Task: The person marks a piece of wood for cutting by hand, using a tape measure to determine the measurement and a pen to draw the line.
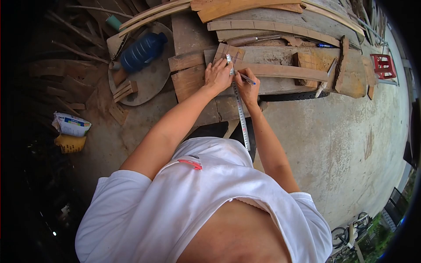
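My left hand (218, 77) holds the end of a tape measure's metal blade (242, 115) on a short wooden piece (237, 51) with pencil-like lines on it. From there the blade runs down past the bench edge toward my lap; its case is not in view. Close beside, my right hand (248, 90) grips a pen (249, 79), its tip hidden by my fingers. A long curved wooden strip (280, 71) lies just right of both hands on the rough wooden workbench (188, 83).
Several curved strips (272, 27), a wooden-handled chisel-like tool (243, 40) and a blue pen or marker (325, 45) lie farther back. A blue water jug (142, 52) rests on a round board at left. A tyre (294, 96) sits under the bench; a red crate (383, 65) stands right.
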`<state>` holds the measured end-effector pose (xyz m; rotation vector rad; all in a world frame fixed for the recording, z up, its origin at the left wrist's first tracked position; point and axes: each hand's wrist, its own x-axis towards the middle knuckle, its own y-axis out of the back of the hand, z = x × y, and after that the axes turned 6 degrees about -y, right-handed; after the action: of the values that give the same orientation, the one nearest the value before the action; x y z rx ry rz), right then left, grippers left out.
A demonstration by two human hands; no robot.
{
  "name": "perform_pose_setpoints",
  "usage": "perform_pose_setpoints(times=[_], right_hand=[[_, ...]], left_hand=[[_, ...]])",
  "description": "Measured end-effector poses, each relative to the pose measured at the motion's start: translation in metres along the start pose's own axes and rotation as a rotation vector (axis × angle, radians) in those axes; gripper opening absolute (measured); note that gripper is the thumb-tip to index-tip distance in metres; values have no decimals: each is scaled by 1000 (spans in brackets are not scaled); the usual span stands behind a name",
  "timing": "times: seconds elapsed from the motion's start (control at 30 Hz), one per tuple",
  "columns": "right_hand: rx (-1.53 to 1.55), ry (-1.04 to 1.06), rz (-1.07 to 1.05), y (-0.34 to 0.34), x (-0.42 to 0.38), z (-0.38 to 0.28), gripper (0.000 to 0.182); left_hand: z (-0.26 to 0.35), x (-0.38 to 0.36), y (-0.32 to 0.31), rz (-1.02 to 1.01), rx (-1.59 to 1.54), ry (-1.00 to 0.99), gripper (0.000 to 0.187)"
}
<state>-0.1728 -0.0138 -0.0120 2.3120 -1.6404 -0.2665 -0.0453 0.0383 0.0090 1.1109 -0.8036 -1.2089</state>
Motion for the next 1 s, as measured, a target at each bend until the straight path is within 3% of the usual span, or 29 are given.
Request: perform_pose_setpoints(times=[0.37, 0.47, 0.53, 1.0], right_hand=[[19, 23, -14, -4, 7, 0, 14], [-10, 8, -4, 5, -12, 5, 14], [-19, 2, -5, 5, -8, 1, 13], [-29, 9, -8, 5, -6, 5, 15]], left_hand=[[0, 1, -1, -32, -21, 12, 51], [-2, -2, -6, 87, -36, -14, 49], [0, -2, -2, -8, -36, 16, 51], [2, -3, 0, 1, -25, 5, 50]])
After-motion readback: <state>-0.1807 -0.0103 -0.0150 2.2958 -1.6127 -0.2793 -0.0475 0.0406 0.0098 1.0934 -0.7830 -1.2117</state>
